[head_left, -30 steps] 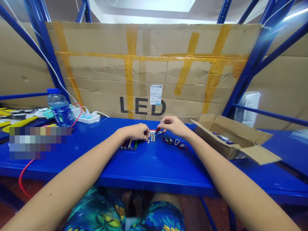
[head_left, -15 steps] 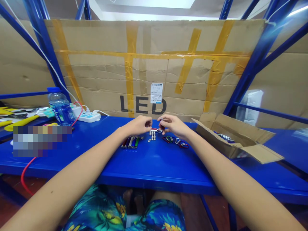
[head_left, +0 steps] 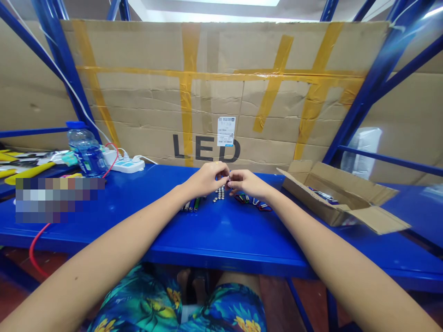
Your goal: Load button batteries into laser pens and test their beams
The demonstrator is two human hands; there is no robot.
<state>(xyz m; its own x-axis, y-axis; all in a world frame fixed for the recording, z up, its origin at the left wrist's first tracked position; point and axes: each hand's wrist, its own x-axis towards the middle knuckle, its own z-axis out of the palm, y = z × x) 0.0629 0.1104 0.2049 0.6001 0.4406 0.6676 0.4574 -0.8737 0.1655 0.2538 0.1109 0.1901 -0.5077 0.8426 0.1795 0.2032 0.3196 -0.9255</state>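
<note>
Blue table (head_left: 221,240): carabiners (head_left: 265,209) near carton (head_left: 309,205) of shiny items (head_left: 326,196)

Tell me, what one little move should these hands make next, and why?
Probably steady the small dark piece in the right hand: the left hand is right beside it, perhaps touching, and metal discs lie close by on the blue table, so a slip might scatter them. Most of the piece is hidden.

Blue table (head_left: 221,240), taped cardboard panel (head_left: 148,108) between blue uprights (head_left: 369,94), reddish floor (head_left: 277,304) below, bright light (head_left: 238,2) overhead.
</note>
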